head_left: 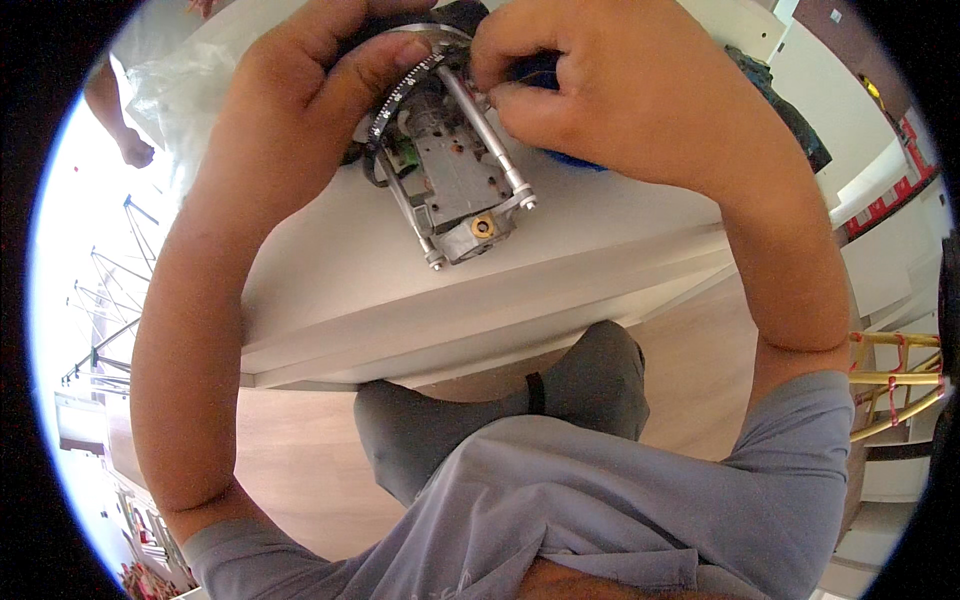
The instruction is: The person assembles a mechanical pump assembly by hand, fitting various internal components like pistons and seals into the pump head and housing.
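Note:
A metal mechanism (465, 180) lies on the white table (340, 270) in front of me. It has two silver rods, a curved black scale (400, 100) with white marks, and an end block with a brass-coloured fitting (483, 226). My left hand (285, 120) is closed round the far left side of the mechanism, its thumb pressed on the rim by the scale. Beside the right rod, my right hand (620, 90) has its fingers curled in a pinch; what lies between them is hidden. Something blue (575, 160) shows under that hand.
Clear plastic wrapping (180, 95) lies at the far left, near another person's hand (135, 148). A dark bundle (785, 110) sits right of my right forearm. Yellow bars (895, 380) stand at the right edge. The table's front edge runs above my knees.

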`<move>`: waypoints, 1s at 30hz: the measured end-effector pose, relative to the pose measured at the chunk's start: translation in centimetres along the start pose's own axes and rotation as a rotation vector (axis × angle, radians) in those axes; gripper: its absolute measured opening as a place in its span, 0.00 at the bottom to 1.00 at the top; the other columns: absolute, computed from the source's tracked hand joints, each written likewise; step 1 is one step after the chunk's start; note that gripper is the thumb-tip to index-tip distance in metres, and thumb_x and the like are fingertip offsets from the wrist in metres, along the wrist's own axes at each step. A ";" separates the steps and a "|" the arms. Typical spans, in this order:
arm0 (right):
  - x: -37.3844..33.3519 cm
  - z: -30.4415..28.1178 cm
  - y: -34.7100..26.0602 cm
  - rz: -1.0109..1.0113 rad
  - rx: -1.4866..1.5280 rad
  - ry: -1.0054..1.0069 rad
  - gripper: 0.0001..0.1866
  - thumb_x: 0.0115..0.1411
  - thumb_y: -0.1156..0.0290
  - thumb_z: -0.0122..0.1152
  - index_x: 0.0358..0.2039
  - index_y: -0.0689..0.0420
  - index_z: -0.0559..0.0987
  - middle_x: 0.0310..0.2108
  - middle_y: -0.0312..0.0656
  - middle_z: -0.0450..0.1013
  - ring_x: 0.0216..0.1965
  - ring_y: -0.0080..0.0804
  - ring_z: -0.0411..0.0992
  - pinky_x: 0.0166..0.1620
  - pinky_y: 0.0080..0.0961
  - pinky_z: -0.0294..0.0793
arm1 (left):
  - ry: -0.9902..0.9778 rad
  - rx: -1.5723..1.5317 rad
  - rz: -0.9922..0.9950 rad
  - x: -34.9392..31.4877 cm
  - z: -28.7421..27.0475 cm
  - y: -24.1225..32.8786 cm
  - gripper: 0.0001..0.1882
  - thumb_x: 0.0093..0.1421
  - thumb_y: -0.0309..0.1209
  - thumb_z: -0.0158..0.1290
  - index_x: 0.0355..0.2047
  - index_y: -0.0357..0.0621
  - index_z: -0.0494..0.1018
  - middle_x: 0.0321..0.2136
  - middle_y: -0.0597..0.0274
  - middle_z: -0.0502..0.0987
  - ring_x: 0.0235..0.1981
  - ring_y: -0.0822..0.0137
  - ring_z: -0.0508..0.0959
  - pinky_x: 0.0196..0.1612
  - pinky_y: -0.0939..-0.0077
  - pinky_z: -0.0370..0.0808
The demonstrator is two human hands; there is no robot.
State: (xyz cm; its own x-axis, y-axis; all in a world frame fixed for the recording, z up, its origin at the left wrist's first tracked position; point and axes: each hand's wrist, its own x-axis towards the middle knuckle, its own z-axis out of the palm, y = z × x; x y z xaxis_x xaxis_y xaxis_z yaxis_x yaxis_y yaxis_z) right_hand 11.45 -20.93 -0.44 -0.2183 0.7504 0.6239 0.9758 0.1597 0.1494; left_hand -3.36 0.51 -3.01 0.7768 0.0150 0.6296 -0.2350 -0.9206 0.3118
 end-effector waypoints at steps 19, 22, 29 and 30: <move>-0.5 0.6 1.1 -0.094 -0.112 0.087 0.08 0.54 0.70 0.68 0.26 0.61 0.86 0.51 0.55 0.77 0.56 0.54 0.73 0.60 0.46 0.74 | -0.006 0.011 -0.022 0.2 0.0 0.1 0.17 0.76 0.31 0.53 0.62 0.43 0.77 0.52 0.59 0.84 0.53 0.68 0.80 0.59 0.72 0.74; -1.1 -0.2 0.3 -0.041 -0.022 0.056 0.07 0.55 0.70 0.69 0.26 0.61 0.87 0.51 0.55 0.77 0.56 0.54 0.73 0.60 0.46 0.73 | -0.005 0.064 -0.006 0.2 0.0 0.0 0.17 0.76 0.31 0.53 0.62 0.43 0.77 0.52 0.59 0.83 0.53 0.68 0.79 0.60 0.72 0.74; -0.9 -0.2 -0.3 0.041 0.022 0.034 0.07 0.56 0.70 0.69 0.28 0.60 0.87 0.51 0.54 0.77 0.56 0.53 0.73 0.60 0.45 0.73 | -0.003 0.009 0.016 0.2 0.1 -0.1 0.17 0.76 0.29 0.52 0.61 0.41 0.77 0.52 0.58 0.83 0.55 0.68 0.79 0.61 0.72 0.74; -1.0 -0.2 -0.2 0.048 0.039 0.032 0.07 0.56 0.70 0.69 0.28 0.61 0.87 0.51 0.54 0.77 0.56 0.53 0.73 0.60 0.45 0.73 | -0.006 -0.002 0.010 0.2 0.1 -0.1 0.17 0.76 0.29 0.52 0.61 0.40 0.77 0.52 0.58 0.83 0.55 0.68 0.79 0.62 0.72 0.73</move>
State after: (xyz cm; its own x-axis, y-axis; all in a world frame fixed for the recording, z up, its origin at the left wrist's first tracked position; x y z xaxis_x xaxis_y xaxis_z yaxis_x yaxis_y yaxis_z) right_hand 11.47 -21.79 -0.94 -0.1707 0.7371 0.6539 0.9848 0.1495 0.0887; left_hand -3.12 0.59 -3.07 0.7782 0.0037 0.6280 -0.2438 -0.9198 0.3075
